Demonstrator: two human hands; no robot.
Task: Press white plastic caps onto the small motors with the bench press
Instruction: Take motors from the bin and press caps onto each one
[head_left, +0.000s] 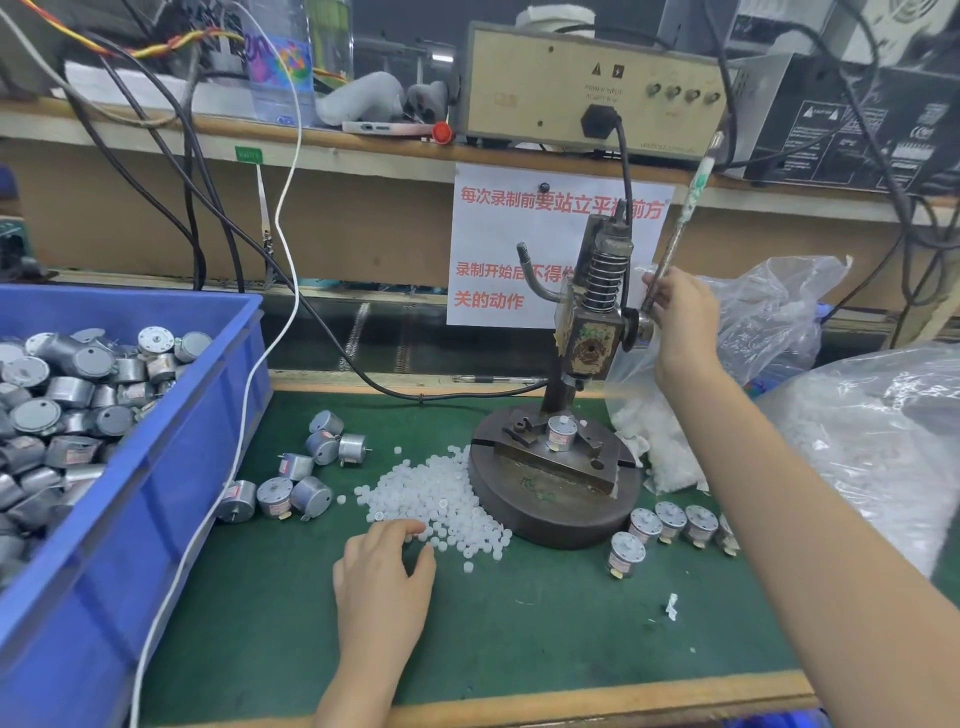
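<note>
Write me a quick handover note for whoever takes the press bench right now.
Right hand grips the press lever; left hand touches the white cap pile, grip unclear.
One motor sits in the fixture, cap on top, ram above it.
Loose motors lie left of the pile; more fill the blue bin.
A row of motors stands right of the base, likely done.
Left: press this one, then continue.

Left hand (382, 577), right hand (680, 319), forearms: all bare

my left hand (382, 571): fingertips curled under, can't tell if pinching | lever (685, 208): base hidden by my right hand (680, 317) | blue bin (156, 467): cut off left (bottom too)
</note>
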